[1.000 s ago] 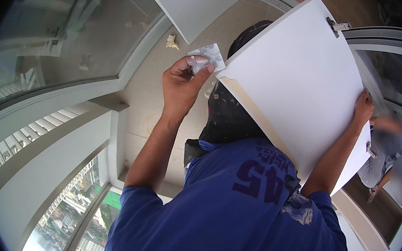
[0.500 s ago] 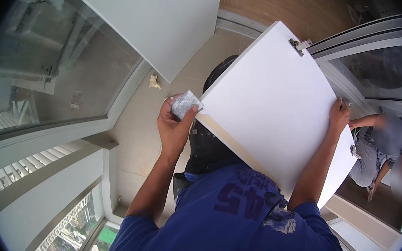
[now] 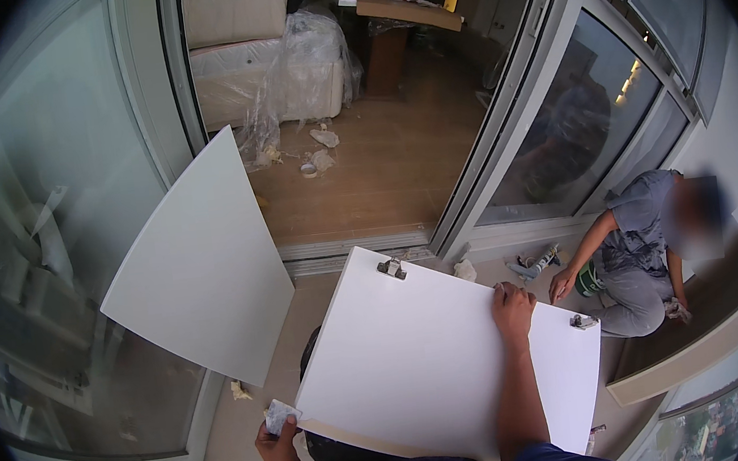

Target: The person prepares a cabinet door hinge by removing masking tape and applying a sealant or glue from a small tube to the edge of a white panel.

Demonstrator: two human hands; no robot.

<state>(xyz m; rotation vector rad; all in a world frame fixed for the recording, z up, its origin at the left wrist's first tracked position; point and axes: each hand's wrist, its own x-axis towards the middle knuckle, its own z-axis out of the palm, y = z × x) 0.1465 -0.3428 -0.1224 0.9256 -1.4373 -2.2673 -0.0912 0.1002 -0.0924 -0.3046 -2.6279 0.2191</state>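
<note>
A white cabinet door (image 3: 418,351) lies tilted across my lap, with two metal hinges along its far side, one hinge (image 3: 392,268) near the far corner. A beige strip (image 3: 355,437) runs along its near edge. My left hand (image 3: 279,447) pinches a small flat grey-and-white square pad (image 3: 280,414) beside the door's left corner; whether the pad touches the door I cannot tell. My right hand (image 3: 514,310) grips the door's far edge between the hinges, fingers curled over it, its forearm lying across the white face.
Another white panel (image 3: 202,266) leans at the left by the glass. A co-worker (image 3: 638,265) crouches at the right beside a wooden frame (image 3: 696,345). Behind an open sliding door (image 3: 508,99) are a plastic-wrapped mattress (image 3: 272,79) and scraps on the wood floor.
My view has tilted up, bringing the room behind the sliding door into sight. Both hands keep their holds, the left on the pad at the door's corner, the right on its far edge.
</note>
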